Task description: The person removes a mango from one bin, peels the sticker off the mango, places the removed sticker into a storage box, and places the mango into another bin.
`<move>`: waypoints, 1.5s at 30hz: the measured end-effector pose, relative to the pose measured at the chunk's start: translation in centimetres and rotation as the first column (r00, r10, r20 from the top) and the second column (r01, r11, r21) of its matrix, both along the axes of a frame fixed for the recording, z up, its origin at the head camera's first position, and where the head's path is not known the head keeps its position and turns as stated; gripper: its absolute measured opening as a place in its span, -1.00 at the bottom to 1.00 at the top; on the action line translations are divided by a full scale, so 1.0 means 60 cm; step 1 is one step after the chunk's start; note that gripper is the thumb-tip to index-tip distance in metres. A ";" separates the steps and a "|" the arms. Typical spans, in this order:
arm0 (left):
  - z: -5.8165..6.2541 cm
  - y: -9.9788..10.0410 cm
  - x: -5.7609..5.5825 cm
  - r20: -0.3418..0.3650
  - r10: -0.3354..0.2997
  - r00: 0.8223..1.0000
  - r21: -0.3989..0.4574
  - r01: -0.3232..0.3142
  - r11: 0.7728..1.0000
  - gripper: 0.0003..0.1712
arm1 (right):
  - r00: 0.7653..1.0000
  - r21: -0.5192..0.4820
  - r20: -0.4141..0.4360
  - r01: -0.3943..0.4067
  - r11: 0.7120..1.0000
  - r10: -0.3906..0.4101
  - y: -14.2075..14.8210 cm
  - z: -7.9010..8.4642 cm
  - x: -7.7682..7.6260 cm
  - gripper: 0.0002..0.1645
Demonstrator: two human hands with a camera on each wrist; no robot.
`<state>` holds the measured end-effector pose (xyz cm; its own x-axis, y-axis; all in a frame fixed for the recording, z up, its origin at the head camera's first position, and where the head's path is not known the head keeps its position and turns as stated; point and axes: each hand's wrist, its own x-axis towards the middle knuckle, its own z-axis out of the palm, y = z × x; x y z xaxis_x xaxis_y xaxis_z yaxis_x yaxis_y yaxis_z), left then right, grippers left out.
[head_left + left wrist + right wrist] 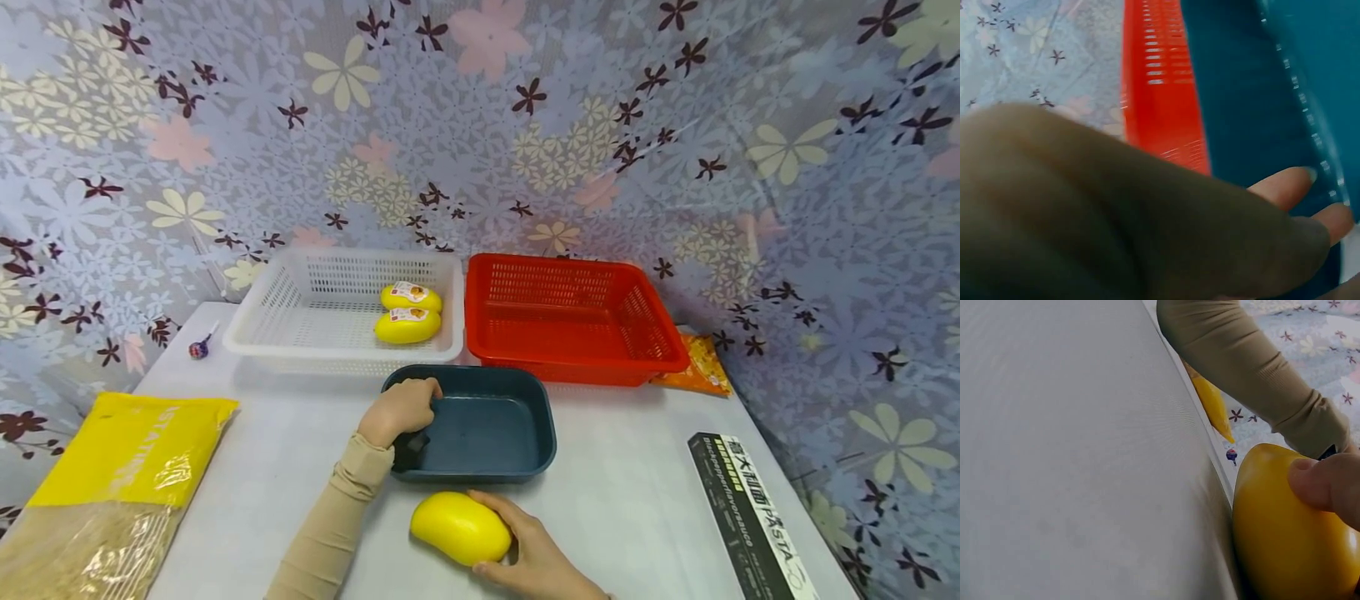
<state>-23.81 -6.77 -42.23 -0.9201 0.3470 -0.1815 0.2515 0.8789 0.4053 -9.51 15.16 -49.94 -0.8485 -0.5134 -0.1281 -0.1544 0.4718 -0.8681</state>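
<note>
My left hand (401, 410) grips the left side of a dark blue plastic basin (487, 477), its fingertips over the inner wall. In the left wrist view two fingers (1286, 189) show against the blue plastic, and the rest is hidden behind the forearm. My right hand (536, 554) holds a yellow mango (459, 527) by its right end, just in front of the basin. The thumb (1316, 484) presses on the mango's smooth skin in the right wrist view. Two more mangoes with white labels (408, 325) lie in the white basket (258, 333).
A red basket (577, 371) stands beside the white one at the back. On the left are a yellow bag of grainy stuff (142, 467) and a lollipop (199, 347). To the right lie a black pasta box (750, 517) and an orange packet (705, 365).
</note>
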 end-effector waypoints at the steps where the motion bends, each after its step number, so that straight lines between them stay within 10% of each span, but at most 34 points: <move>1: -0.003 0.000 -0.001 0.003 0.001 1.000 0.001 -0.001 1.000 -0.65 | 1.000 -0.005 0.005 -0.001 1.000 0.001 0.000 0.000 0.000 -0.13; 10: -0.023 -0.001 -0.001 -0.090 -0.038 0.995 0.014 0.039 0.999 -0.44 | 1.000 -0.013 0.009 -0.011 1.000 0.012 -0.004 0.000 -0.001 -0.14; 25: -0.002 0.000 0.009 -0.128 -0.111 0.986 0.130 0.127 0.983 -0.27 | 1.000 -0.002 0.003 -0.014 1.000 0.014 0.001 0.003 -0.006 -0.13; 38: 0.018 0.051 0.020 -0.282 -0.097 0.955 0.444 0.219 0.869 -0.28 | 0.998 -0.003 -0.049 -0.050 0.999 0.050 0.013 0.006 -0.007 -0.15; 45: 0.001 0.063 0.019 -0.227 -0.069 0.971 0.470 0.172 0.866 -0.28 | 0.991 0.035 0.091 -0.098 0.995 0.095 0.039 0.047 -0.005 -0.15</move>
